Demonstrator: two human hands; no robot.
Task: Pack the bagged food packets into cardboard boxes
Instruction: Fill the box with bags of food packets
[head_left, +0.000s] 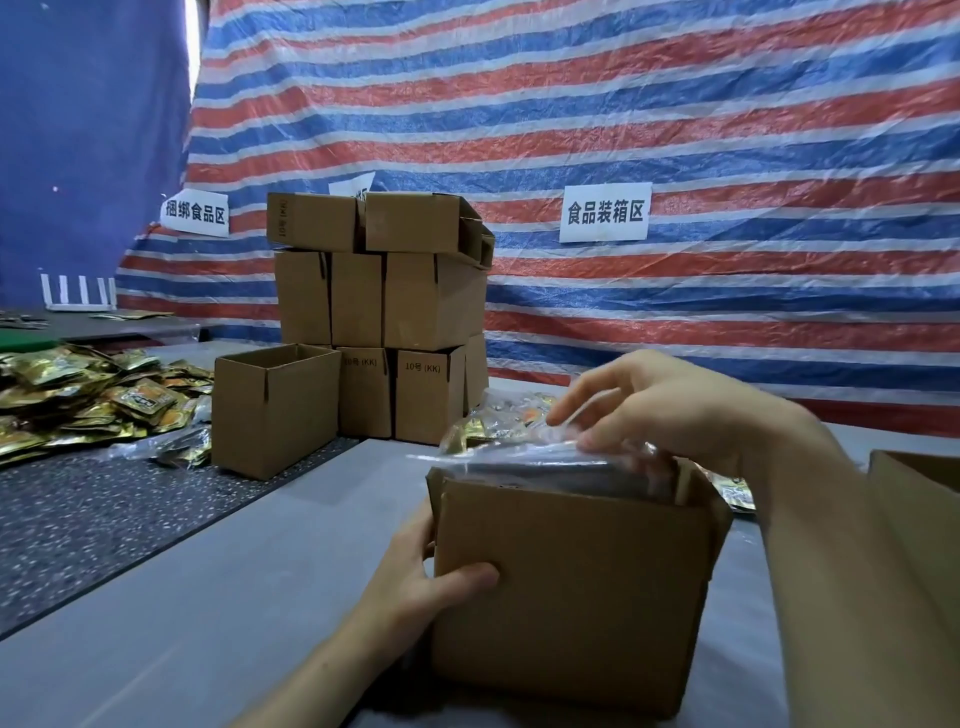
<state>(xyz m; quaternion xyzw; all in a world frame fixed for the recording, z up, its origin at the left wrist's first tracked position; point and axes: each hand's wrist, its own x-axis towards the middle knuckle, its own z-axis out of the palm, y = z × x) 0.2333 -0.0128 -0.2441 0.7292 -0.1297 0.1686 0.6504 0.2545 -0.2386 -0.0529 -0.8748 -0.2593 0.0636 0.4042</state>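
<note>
An open cardboard box (571, 587) stands on the grey table in front of me. My left hand (421, 571) grips its left side, thumb across the front face. A clear plastic bag of food packets (524, 460) sticks out of the box's top. My right hand (660, 405) is above the box and pinches the bag's upper edge with curled fingers. Behind the box lie more bagged gold packets (483, 428), partly hidden.
A stack of cardboard boxes (384, 296) stands at the back, with one open box (275, 405) in front on the left. Loose gold packets (88, 395) are heaped at far left. Another box's edge (919, 499) shows at right. A striped tarp (675, 130) hangs behind.
</note>
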